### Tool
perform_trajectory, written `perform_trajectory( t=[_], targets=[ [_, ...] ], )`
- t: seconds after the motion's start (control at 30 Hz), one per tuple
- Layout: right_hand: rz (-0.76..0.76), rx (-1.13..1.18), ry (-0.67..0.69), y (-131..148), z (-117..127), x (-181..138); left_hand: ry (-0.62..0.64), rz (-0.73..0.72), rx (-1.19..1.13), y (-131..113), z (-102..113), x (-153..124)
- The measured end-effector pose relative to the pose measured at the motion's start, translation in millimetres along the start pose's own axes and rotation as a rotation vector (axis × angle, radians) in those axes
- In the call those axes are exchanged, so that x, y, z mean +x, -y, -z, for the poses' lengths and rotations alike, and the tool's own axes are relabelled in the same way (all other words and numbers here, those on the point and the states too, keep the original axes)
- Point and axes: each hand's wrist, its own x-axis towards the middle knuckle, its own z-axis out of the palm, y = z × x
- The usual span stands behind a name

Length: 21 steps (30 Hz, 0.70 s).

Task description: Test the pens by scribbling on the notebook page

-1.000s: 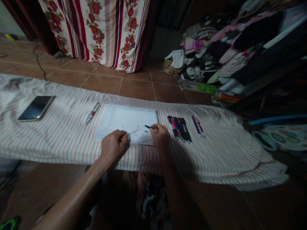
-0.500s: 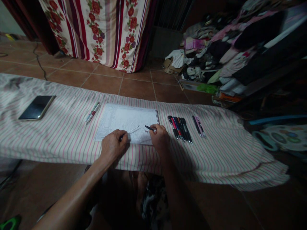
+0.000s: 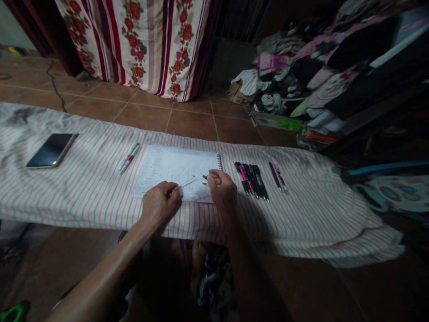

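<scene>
A spiral notebook point(image 3: 174, 167) lies open on a striped cloth point(image 3: 83, 192) spread over a low surface. My left hand point(image 3: 157, 206) rests on the notebook's near edge, its fingers closed round a thin pale pen point(image 3: 183, 183) that points up and to the right. At the notebook's right corner my right hand point(image 3: 223, 192) is closed on a small dark pen part point(image 3: 205, 177). The two hands sit close together over the page.
A row of several dark pens point(image 3: 251, 178) lies right of the notebook, two more point(image 3: 277, 177) beyond. Two pens point(image 3: 129, 158) and a phone point(image 3: 51, 150) lie to the left. A floral curtain point(image 3: 140, 44) hangs behind, and piled clothes point(image 3: 301, 67) fill the right.
My right hand has shifted slightly up and left over the notebook's corner, covering more of the dark pen part. My left hand has stayed put.
</scene>
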Motion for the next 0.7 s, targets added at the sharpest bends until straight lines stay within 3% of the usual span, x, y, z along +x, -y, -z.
perform_trajectory(
  t=[0.3, 0.5, 0.7],
  targets=[
    [-0.375, 0.5, 0.374, 28.1, -2.3, -8.3, -0.024, 0.015, -0.064, 0.1, -0.8, 1.0],
    [-0.445, 0.747, 0.454, 42.3, -2.1, -14.4, -0.013, -0.002, -0.089, 0.0, -1.7, 0.7],
    [-0.499, 0.826, 0.438, 45.7, -5.7, -13.6, 0.018, -0.114, -0.197, 1.9, -4.4, 1.9]
  ],
)
